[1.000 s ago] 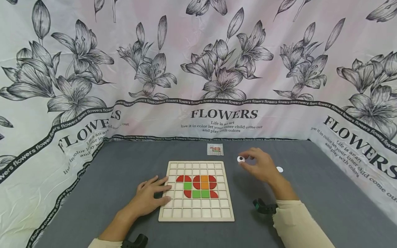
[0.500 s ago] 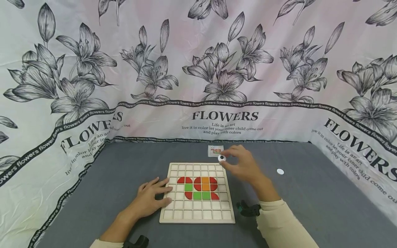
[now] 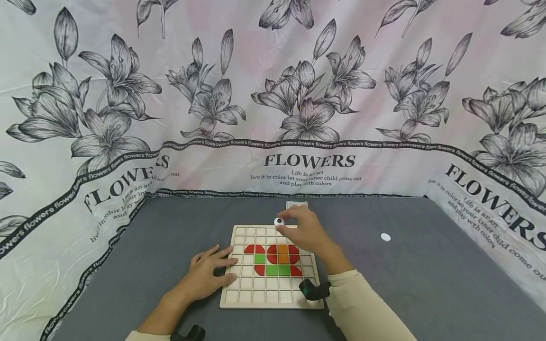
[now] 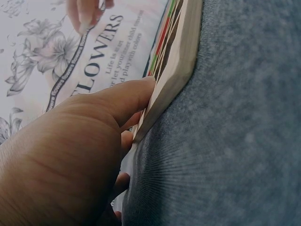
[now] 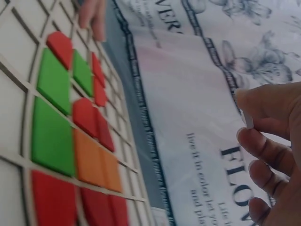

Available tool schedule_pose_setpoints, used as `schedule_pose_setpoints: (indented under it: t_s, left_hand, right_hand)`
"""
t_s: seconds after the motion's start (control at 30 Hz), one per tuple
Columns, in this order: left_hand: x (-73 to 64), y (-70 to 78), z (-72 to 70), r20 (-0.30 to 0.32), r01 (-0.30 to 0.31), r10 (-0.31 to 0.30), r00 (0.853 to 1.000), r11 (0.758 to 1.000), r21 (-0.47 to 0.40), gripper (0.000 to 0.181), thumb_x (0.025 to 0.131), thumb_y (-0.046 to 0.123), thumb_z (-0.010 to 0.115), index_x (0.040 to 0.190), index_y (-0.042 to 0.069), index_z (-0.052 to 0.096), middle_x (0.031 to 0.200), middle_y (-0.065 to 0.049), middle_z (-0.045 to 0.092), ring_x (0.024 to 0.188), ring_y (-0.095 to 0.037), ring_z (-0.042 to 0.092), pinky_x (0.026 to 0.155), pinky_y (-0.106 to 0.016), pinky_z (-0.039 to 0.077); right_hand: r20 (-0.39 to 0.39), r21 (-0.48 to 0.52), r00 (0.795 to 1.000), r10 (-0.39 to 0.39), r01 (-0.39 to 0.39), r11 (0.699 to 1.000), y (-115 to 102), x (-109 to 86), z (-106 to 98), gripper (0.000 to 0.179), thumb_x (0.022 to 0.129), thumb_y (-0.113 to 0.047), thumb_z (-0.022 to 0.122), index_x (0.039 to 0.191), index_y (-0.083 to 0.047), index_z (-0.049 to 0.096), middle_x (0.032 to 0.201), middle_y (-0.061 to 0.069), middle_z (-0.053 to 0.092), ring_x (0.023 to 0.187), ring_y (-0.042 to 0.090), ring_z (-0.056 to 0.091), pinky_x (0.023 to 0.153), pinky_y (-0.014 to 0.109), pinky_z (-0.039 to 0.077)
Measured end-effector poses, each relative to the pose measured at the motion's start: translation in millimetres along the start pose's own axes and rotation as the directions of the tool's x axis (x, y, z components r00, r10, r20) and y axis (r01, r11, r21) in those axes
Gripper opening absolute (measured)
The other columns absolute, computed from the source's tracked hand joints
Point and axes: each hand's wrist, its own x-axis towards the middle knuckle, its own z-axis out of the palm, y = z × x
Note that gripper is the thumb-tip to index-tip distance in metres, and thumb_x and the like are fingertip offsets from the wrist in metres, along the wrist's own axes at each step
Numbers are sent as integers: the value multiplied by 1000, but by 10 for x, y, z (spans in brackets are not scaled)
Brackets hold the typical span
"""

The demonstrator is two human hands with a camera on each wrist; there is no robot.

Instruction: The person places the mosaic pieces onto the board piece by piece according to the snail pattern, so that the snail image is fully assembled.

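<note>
A pale wooden grid board (image 3: 251, 297) lies on the grey cloth. Red rounded pieces, green squares (image 3: 271, 270) and orange squares (image 3: 283, 258) fill several of its cells. My left hand (image 3: 204, 274) rests at the board's left edge with fingers spread, the fingertips touching the rim. Between thumb and index finger, my right hand (image 3: 306, 231) pinches a small white disc with a black dot (image 3: 279, 221), held over the board's far edge. From the right wrist view, the disc (image 5: 247, 117) shows edge-on, apart from the board.
Behind the right hand, a small printed card (image 3: 296, 204) is partly covered. Another white disc (image 3: 386, 237) lies on the grey cloth to the right. A flower-printed curtain (image 3: 213, 170) encloses the back and sides. Each wrist wears a black device (image 3: 313, 290).
My right hand has carried the dotted disc leftward, from right of the board to above its far edge, now partly covering the card. My left hand has stayed at the board's edge.
</note>
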Motion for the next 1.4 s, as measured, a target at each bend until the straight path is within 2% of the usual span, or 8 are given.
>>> schedule_pose_setpoints:
  t_s: [0.1, 0.2, 0.3, 0.5, 0.6, 0.87, 1.03, 1.4]
  left_hand:
    - [4, 3, -1, 1, -3, 3, 1000, 1000, 1, 46, 88, 40, 71, 127, 16, 67, 148, -4, 42, 140, -37, 22, 104, -63, 5]
    - [6, 5, -4, 5, -5, 5, 1000, 1000, 2, 46, 88, 40, 71, 127, 16, 67, 148, -4, 42, 140, -37, 22, 104, -63, 5]
    - [6, 6, -5, 6, -2, 2, 1000, 1000, 1, 46, 88, 40, 71, 127, 16, 67, 148, -4, 42, 140, -37, 22, 104, -62, 6]
    - [-1, 8, -4, 0, 14, -14, 1000, 1000, 2, 46, 87, 39, 72, 126, 16, 67, 148, -3, 42, 140, -37, 22, 104, -62, 6]
    - [-1, 6, -1, 0, 26, -26, 1000, 1000, 8, 46, 87, 40, 72, 127, 17, 67, 148, -2, 42, 140, -36, 22, 104, -61, 7]
    - [-10, 18, 9, 6, 14, -14, 1000, 1000, -12, 46, 87, 39, 71, 126, 16, 67, 148, -4, 42, 140, -37, 22, 104, -62, 6]
    - [-8, 6, 15, 3, 4, -4, 1000, 1000, -9, 46, 87, 39, 72, 126, 15, 67, 148, -4, 42, 140, -38, 23, 103, -62, 7]
    - [7, 13, -1, -2, -3, 3, 1000, 1000, -2, 46, 87, 39, 72, 126, 16, 68, 147, -4, 43, 140, -37, 23, 103, -62, 7]
  right_hand:
    - [5, 18, 1000, 13, -13, 1000, 21, 24, 109, 22, 82, -12, 78, 103, -5, 74, 90, 2, 64, 90, 28, 56, 78, 45, 46]
    - [11, 19, 1000, 23, -23, 1000, 35, 46, 198, 21, 82, -10, 77, 102, -4, 74, 92, 4, 66, 90, 26, 58, 93, 50, 41]
    - [34, 22, 998, 50, -51, 998, 33, 66, 267, 22, 83, -11, 76, 103, -3, 74, 94, 4, 67, 90, 23, 60, 95, 52, 41]
    - [105, 10, 987, 124, -125, 992, 36, 112, 408, 24, 85, -13, 75, 107, -2, 73, 96, 5, 66, 90, 24, 57, 78, 41, 48]
    - [146, -11, 972, 187, -187, 982, 33, 140, 480, 25, 86, -15, 74, 108, -3, 73, 96, 4, 65, 89, 23, 56, 76, 39, 48]
    - [247, -55, 906, 344, -341, 938, 50, 175, 616, 26, 86, -21, 75, 109, -8, 73, 94, -1, 62, 84, 18, 54, 72, 35, 49]
    - [275, -73, 892, 358, -352, 933, 69, 175, 654, 27, 86, -22, 76, 109, -9, 73, 91, -2, 60, 80, 15, 54, 69, 32, 49]
    - [289, -106, 891, 351, -335, 936, 90, 190, 715, 23, 87, -22, 75, 107, -11, 73, 93, -1, 61, 90, 18, 55, 79, 36, 50]
